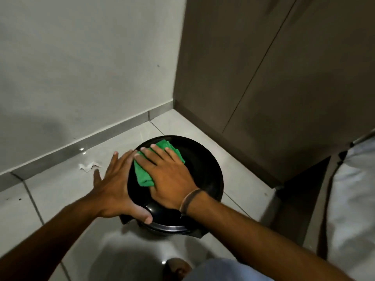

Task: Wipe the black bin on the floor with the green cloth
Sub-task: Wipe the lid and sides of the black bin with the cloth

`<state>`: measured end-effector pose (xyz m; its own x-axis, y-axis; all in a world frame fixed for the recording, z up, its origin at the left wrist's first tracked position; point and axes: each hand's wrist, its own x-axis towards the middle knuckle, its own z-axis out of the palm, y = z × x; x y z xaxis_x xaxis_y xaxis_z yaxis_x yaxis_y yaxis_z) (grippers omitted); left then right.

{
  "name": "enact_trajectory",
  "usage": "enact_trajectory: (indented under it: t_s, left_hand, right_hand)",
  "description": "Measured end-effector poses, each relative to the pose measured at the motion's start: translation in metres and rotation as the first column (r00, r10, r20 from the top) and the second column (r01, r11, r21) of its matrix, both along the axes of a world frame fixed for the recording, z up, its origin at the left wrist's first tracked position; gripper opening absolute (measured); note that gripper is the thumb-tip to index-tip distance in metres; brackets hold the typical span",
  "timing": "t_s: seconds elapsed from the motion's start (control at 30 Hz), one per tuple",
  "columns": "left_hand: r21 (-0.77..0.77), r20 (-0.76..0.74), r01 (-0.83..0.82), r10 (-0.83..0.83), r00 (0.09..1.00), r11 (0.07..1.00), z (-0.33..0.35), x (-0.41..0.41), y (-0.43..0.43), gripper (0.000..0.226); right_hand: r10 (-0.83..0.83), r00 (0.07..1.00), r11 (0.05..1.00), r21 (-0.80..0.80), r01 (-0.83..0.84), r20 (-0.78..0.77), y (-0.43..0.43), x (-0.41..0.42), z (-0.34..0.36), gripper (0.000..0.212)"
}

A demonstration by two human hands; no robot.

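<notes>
A round black bin with a glossy lid stands on the tiled floor near a corner. A folded green cloth lies on the lid's left half. My right hand lies flat on the cloth, fingers spread, pressing it onto the lid. My left hand grips the bin's left rim, with fingers down the side and the thumb at the near edge. Part of the cloth is hidden under my right palm.
A grey wall with a skirting board runs behind on the left. Brown cabinet doors close the right side. A scrap of white paper lies on the floor left of the bin. White fabric is at the right edge.
</notes>
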<state>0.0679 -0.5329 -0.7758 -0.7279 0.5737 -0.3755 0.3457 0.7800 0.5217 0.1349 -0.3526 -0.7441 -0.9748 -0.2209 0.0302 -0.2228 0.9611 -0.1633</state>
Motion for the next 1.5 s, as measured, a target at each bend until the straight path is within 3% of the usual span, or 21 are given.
enact_trajectory:
  t_s: [0.07, 0.13, 0.23, 0.3, 0.37, 0.43, 0.5, 0.57, 0.67, 0.73, 0.8, 0.83, 0.9, 0.97, 1.0, 1.07, 1.13, 1.23, 1.33, 1.4, 1.5]
  left_hand:
    - [0.035, -0.003, -0.016, 0.016, 1.0, 0.999, -0.003, -0.001, 0.0, 0.193]
    - [0.044, 0.003, -0.029, 0.029, 1.0, 0.999, -0.003, 0.0, 0.001, 0.19]
    - [0.031, 0.042, -0.066, 0.065, 0.997, 0.997, 0.0, 0.003, 0.001, 0.186]
    - [0.033, 0.063, -0.079, 0.077, 0.995, 0.996, 0.001, 0.004, 0.001, 0.188]
    - [0.033, 0.065, -0.085, 0.083, 0.994, 0.996, 0.0, 0.003, 0.0, 0.189]
    - [0.017, 0.052, -0.08, 0.079, 0.996, 0.997, -0.002, 0.001, 0.001, 0.186]
    - [0.015, 0.057, -0.067, 0.066, 0.996, 0.998, -0.005, -0.002, -0.001, 0.183]
    - [0.038, 0.05, -0.054, 0.052, 0.997, 0.998, -0.01, -0.003, -0.004, 0.18]
    - [0.044, 0.037, -0.052, 0.05, 0.998, 0.998, -0.01, -0.002, -0.004, 0.179]
    - [0.051, 0.058, -0.058, 0.056, 0.997, 0.997, -0.008, -0.001, -0.005, 0.18]
    - [0.059, 0.073, -0.061, 0.057, 0.996, 0.996, -0.005, -0.002, -0.005, 0.181]
    - [0.063, 0.072, -0.071, 0.067, 0.995, 0.995, -0.006, -0.002, -0.005, 0.182]
    - [0.044, 0.059, -0.087, 0.084, 0.995, 0.995, -0.007, -0.002, -0.006, 0.181]
    - [0.03, 0.038, -0.084, 0.082, 0.996, 0.996, -0.008, 0.0, -0.007, 0.17]
    - [0.03, 0.043, -0.086, 0.084, 0.995, 0.996, -0.007, 0.0, -0.008, 0.171]
    - [0.048, 0.071, -0.087, 0.083, 0.994, 0.995, -0.007, 0.0, -0.008, 0.182]
    - [0.081, 0.077, -0.078, 0.071, 0.994, 0.994, -0.009, 0.002, -0.009, 0.182]
    - [0.112, 0.08, -0.064, 0.055, 0.995, 0.992, -0.013, -0.001, -0.008, 0.178]
    - [0.106, 0.078, -0.061, 0.053, 0.996, 0.992, -0.012, -0.002, -0.008, 0.174]
    - [0.118, 0.065, -0.078, 0.071, 0.995, 0.99, -0.012, 0.001, -0.006, 0.175]
    - [0.087, 0.028, -0.107, 0.105, 0.994, 0.99, -0.01, 0.005, -0.005, 0.176]
  right_hand:
    - [-0.048, 0.999, 0.998, -0.035, 0.047, -0.023, 0.021, -0.005, 0.004, 0.085]
    - [-0.2, 0.979, 0.976, -0.095, 0.198, -0.022, 0.053, -0.003, 0.009, 0.082]
    - [-0.475, 0.88, 0.834, -0.309, 0.456, 0.016, 0.088, 0.035, -0.004, 0.066]
    - [-0.577, 0.817, 0.755, -0.389, 0.527, -0.014, 0.078, 0.074, -0.019, 0.061]
    - [-0.541, 0.835, 0.819, -0.283, 0.498, -0.098, 0.047, 0.088, -0.027, 0.07]
    - [-0.359, 0.924, 0.928, -0.152, 0.339, -0.13, 0.011, 0.078, -0.026, 0.078]
    - [-0.145, 0.977, 0.989, -0.028, 0.143, -0.154, -0.013, 0.074, -0.026, 0.074]
    - [-0.033, 0.984, 0.999, 0.021, 0.037, -0.173, -0.013, 0.094, -0.036, 0.062]
    - [-0.077, 0.988, 0.997, 0.01, 0.079, -0.133, 0.024, 0.135, -0.041, 0.073]
    - [-0.283, 0.953, 0.958, -0.079, 0.275, -0.107, 0.052, 0.113, -0.025, 0.086]
    - [-0.434, 0.898, 0.896, -0.136, 0.423, -0.067, 0.048, 0.058, -0.003, 0.081]
    - [-0.423, 0.904, 0.902, -0.119, 0.414, -0.062, 0.033, 0.035, 0.003, 0.081]
    - [-0.24, 0.968, 0.968, -0.09, 0.233, -0.075, -0.009, 0.02, -0.005, 0.08]
    - [-0.052, 0.992, 0.999, -0.007, 0.052, -0.119, -0.031, 0.053, -0.026, 0.073]
    - [-0.04, 0.989, 0.999, 0.029, 0.045, -0.141, -0.027, 0.082, -0.036, 0.067]
    - [-0.111, 0.985, 0.994, 0.006, 0.113, -0.134, 0.0, 0.134, -0.048, 0.07]
    - [-0.291, 0.951, 0.944, -0.193, 0.267, -0.105, 0.027, 0.161, -0.052, 0.082]
    - [-0.578, 0.816, 0.674, -0.55, 0.493, 0.023, 0.051, 0.136, -0.048, 0.064]
    - [-0.665, 0.74, 0.531, -0.63, 0.566, 0.105, 0.085, 0.066, -0.023, 0.054]
    - [-0.642, 0.746, 0.541, -0.586, 0.603, 0.175, 0.104, 0.034, -0.012, 0.054]
    - [-0.645, 0.754, 0.638, -0.459, 0.619, 0.12, 0.099, 0.057, -0.013, 0.055]
